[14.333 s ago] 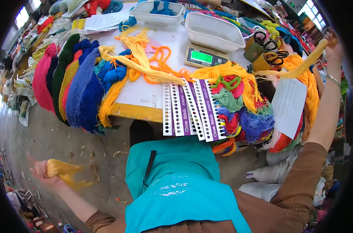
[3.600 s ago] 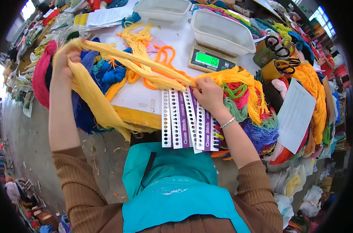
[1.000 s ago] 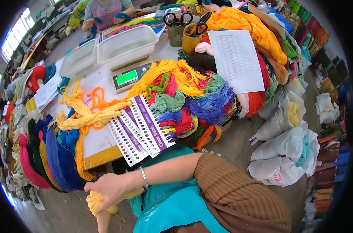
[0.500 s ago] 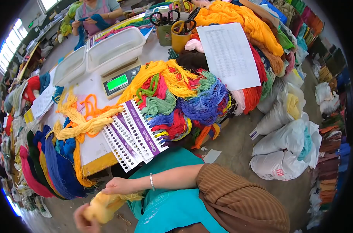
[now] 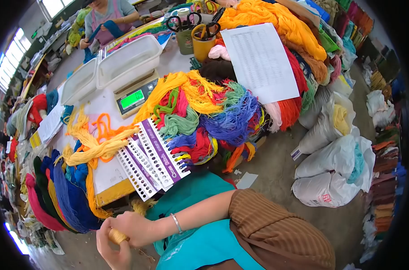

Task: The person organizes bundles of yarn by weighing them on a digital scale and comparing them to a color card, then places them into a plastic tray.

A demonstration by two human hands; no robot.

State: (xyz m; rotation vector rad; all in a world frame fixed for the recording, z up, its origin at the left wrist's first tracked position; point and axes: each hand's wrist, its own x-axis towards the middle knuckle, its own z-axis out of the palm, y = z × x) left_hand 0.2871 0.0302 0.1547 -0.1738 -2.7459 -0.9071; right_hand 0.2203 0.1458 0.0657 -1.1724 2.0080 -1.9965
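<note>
My right hand (image 5: 134, 227), with a silver bangle at the wrist, is closed on a pale yellow skein of thread (image 5: 118, 236) below the table corner. My left hand (image 5: 111, 252) curls round the other side of the same skein, its lower part cut off by the frame edge. Most of the skein is hidden by my fingers; a loose end (image 5: 141, 207) shows above my right hand. Just above lie punched cards with purple bands (image 5: 157, 155) on the table, and blue skeins (image 5: 67, 198) hang over its edge.
A scale (image 5: 132, 100) with a green display stands by two white plastic tubs (image 5: 129, 63). A colourful thread heap (image 5: 213, 112), scissors in cans (image 5: 185, 39) and a printed sheet (image 5: 260, 63) are farther right. White sacks (image 5: 330, 166) stand on the floor. Another person (image 5: 107, 20) handles blue thread.
My hands have come closer together and the skein, earlier stretched out in view, is now mostly covered by my fingers. My left hand has moved slightly right.
</note>
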